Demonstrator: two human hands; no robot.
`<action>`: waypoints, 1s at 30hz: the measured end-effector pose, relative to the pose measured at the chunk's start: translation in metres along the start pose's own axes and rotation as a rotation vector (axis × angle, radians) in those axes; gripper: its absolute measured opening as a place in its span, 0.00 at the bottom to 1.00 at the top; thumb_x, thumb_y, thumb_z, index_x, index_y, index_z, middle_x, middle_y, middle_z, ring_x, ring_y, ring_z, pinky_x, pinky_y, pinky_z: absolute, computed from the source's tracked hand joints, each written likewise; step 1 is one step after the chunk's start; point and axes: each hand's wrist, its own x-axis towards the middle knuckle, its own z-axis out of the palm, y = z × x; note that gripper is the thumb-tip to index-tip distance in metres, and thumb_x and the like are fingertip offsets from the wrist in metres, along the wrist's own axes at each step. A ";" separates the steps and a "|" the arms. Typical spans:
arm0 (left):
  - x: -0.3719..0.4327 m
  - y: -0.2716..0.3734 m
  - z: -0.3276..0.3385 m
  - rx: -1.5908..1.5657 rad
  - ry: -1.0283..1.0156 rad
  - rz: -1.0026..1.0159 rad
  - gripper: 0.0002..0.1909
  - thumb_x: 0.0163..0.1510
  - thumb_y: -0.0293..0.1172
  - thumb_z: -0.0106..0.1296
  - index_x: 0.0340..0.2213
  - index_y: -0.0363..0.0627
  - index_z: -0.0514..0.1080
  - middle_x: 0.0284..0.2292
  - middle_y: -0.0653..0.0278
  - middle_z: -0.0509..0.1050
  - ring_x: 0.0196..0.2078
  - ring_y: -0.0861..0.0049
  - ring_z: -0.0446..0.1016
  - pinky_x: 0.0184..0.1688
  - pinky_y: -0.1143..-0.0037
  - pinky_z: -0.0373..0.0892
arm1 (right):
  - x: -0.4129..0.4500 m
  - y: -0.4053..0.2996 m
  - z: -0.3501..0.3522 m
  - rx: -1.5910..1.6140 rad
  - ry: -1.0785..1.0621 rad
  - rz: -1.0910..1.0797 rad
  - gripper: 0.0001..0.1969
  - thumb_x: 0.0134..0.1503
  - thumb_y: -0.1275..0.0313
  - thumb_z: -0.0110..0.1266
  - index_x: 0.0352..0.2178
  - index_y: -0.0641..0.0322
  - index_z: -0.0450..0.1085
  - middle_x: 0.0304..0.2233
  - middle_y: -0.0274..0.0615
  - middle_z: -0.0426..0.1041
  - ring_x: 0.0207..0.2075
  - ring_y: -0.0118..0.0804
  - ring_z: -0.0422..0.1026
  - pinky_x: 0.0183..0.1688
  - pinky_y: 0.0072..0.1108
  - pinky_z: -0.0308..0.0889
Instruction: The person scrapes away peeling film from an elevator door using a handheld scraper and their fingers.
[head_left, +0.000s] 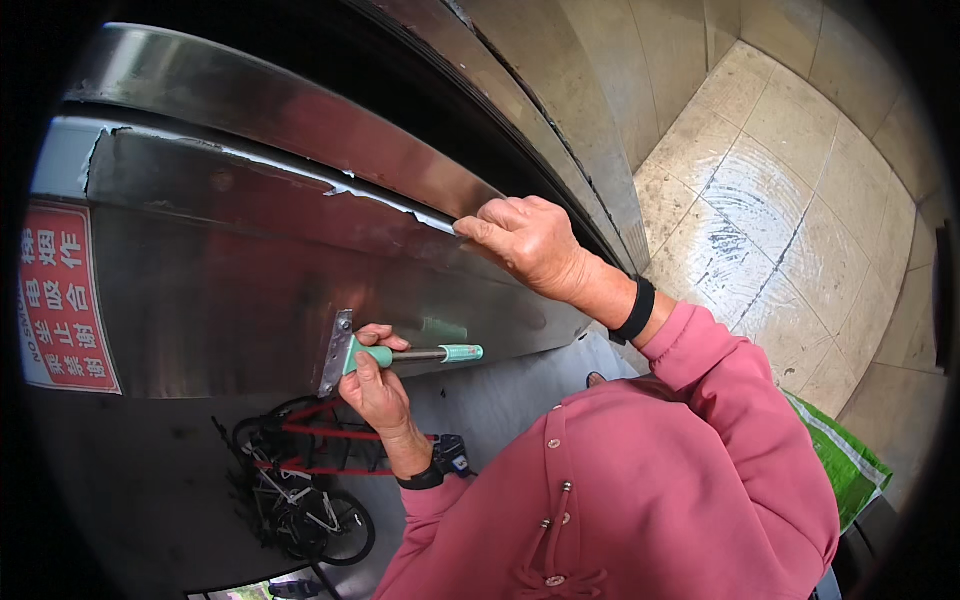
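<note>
My left hand (379, 394) grips a scraper (379, 355) by the mint-green neck behind its head. The wide metal blade (336, 352) lies against or just in front of a dark, reflective metal panel (225, 292); contact is hard to tell. The short handle points right. Higher up, my right hand (525, 244) is curled, with its thumb at the panel's edge. A bright strip with ragged, torn borders (352, 191) runs along that edge and ends at the thumb. Whether these fingers pinch any film is hidden.
A red sign with writing (71, 300) is at the panel's left end. Below stand a bicycle (330, 517) and a red metal frame (322, 432). At right, a tiled floor (847, 247) bears whitish smears. A green bag (840, 461) is beside my right arm.
</note>
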 end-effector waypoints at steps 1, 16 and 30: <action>0.001 0.001 0.000 0.000 0.003 0.005 0.14 0.55 0.33 0.39 0.31 0.31 0.64 0.32 0.51 0.68 0.26 0.72 0.69 0.32 0.73 0.66 | 0.000 -0.003 0.000 0.001 0.001 -0.005 0.13 0.37 0.71 0.59 0.28 0.54 0.67 0.21 0.31 0.66 0.21 0.30 0.67 0.20 0.18 0.60; 0.016 -0.004 -0.007 -0.040 -0.154 0.028 0.14 0.52 0.32 0.43 0.32 0.29 0.66 0.30 0.50 0.69 0.23 0.74 0.69 0.30 0.75 0.64 | 0.037 -0.029 0.002 0.050 0.165 0.151 0.08 0.39 0.75 0.58 0.22 0.60 0.65 0.16 0.35 0.65 0.16 0.34 0.66 0.18 0.19 0.62; 0.014 -0.009 -0.009 -0.052 -0.177 0.026 0.15 0.52 0.33 0.44 0.31 0.28 0.66 0.29 0.52 0.69 0.23 0.75 0.69 0.29 0.75 0.64 | 0.038 -0.025 0.009 0.072 0.269 0.187 0.10 0.34 0.83 0.51 0.18 0.61 0.58 0.15 0.38 0.61 0.15 0.36 0.63 0.17 0.21 0.59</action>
